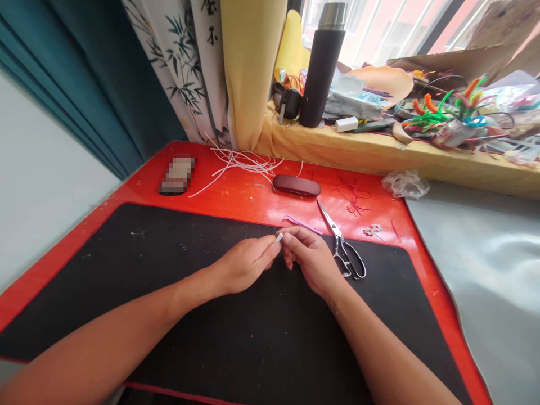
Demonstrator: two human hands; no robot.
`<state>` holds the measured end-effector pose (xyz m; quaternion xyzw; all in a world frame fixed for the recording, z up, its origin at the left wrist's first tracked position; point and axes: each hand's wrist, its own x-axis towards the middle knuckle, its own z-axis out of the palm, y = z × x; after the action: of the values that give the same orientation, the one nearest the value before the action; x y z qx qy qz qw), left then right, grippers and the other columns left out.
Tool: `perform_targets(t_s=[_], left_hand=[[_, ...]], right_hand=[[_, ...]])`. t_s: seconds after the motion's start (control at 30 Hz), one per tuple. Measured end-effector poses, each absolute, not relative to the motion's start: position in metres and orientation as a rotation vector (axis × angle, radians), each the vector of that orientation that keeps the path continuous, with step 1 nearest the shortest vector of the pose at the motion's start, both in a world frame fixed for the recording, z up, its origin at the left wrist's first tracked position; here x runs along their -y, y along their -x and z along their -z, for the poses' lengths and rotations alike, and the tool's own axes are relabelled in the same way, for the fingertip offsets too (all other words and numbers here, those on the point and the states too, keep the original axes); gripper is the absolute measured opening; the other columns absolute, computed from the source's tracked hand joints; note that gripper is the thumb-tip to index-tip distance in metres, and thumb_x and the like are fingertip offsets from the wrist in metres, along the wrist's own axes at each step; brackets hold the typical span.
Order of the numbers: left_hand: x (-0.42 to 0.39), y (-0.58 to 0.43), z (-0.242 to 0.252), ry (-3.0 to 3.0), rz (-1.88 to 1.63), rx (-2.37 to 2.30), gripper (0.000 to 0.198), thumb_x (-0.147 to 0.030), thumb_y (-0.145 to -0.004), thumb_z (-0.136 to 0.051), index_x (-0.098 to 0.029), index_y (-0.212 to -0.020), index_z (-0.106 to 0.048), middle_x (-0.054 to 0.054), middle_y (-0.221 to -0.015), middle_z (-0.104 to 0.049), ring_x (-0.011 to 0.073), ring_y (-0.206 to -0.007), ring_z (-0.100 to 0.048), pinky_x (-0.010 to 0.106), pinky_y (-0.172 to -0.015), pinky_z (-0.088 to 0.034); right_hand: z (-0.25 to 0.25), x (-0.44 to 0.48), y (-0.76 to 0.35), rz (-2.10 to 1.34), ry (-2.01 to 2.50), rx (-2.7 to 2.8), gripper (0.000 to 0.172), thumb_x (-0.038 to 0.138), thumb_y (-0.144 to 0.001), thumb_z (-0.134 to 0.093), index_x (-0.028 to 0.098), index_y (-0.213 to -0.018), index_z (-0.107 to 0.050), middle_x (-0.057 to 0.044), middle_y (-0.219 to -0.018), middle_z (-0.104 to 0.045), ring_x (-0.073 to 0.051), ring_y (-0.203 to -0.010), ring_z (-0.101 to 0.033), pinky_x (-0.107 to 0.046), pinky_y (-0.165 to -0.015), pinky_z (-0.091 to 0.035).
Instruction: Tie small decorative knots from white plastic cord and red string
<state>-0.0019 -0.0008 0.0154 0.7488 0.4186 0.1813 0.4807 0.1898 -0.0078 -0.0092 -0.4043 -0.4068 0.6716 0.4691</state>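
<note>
Over the black mat, my two hands meet fingertip to fingertip. My left hand is closed, with a small white strip pinched between thumb and forefinger. Curled in from the other side, my right hand has its thumb and forefinger at the strip's end; whether they grip the strip or something finer is too small to tell. Scissors with silver handles lie just right of my right hand, blades pointing away. A thin purple tool lies behind my fingers, partly hidden.
White thin strips, a dark red case, a blurred-out phone-like object and red threads lie along the red tabletop's back. A beaded piece sits right. A black flask stands on the cluttered sill.
</note>
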Motion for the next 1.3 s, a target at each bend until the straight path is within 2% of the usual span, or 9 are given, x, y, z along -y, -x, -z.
perform_targets(t_s=[0.27,0.8,1.1,1.3], left_hand=[[0.0034,0.0001,-0.0193,-1.726,-0.438,-0.937,0.046,-0.049,-0.111,-0.032,-0.020,-0.087,-0.057,-0.003,-0.070,-0.048,0.0142,-0.064,-0.045,0.029,-0.064,-0.037],[0.0029,0.0006,-0.0184,-1.850,-0.432,-0.986,0.044,-0.045,-0.111,-0.032,-0.020,-0.088,-0.059,-0.003,-0.070,-0.051,0.0142,-0.063,-0.047,0.029,-0.064,-0.036],[0.0032,-0.0015,-0.0176,-1.639,-0.516,-0.945,0.047,-0.050,-0.108,-0.034,-0.021,-0.075,-0.048,-0.004,-0.064,-0.044,0.0133,-0.059,-0.039,0.029,-0.060,-0.035],[0.0011,-0.0020,-0.0155,-1.550,-0.528,-0.893,0.048,-0.051,-0.107,-0.036,-0.021,-0.072,-0.046,-0.005,-0.061,-0.042,0.0128,-0.056,-0.036,0.030,-0.058,-0.034]], right_hand=[[0.0103,0.0086,-0.1908,-1.638,0.984,1.024,0.028,0.046,-0.086,-0.084,0.019,-0.090,-0.076,0.003,-0.062,-0.060,-0.011,-0.053,-0.052,-0.024,-0.052,-0.043],[0.0098,0.0078,-0.1915,-1.646,0.928,1.052,0.030,0.046,-0.089,-0.082,0.019,-0.081,-0.070,0.005,-0.058,-0.056,-0.010,-0.052,-0.051,-0.024,-0.052,-0.041],[0.0134,0.0090,-0.1903,-1.661,0.923,1.022,0.028,0.045,-0.090,-0.081,0.019,-0.097,-0.078,0.004,-0.061,-0.059,-0.009,-0.052,-0.052,-0.022,-0.051,-0.043],[0.0117,0.0080,-0.1898,-1.677,0.927,1.004,0.028,0.044,-0.086,-0.085,0.019,-0.097,-0.078,0.003,-0.067,-0.063,-0.009,-0.053,-0.054,-0.021,-0.050,-0.044]])
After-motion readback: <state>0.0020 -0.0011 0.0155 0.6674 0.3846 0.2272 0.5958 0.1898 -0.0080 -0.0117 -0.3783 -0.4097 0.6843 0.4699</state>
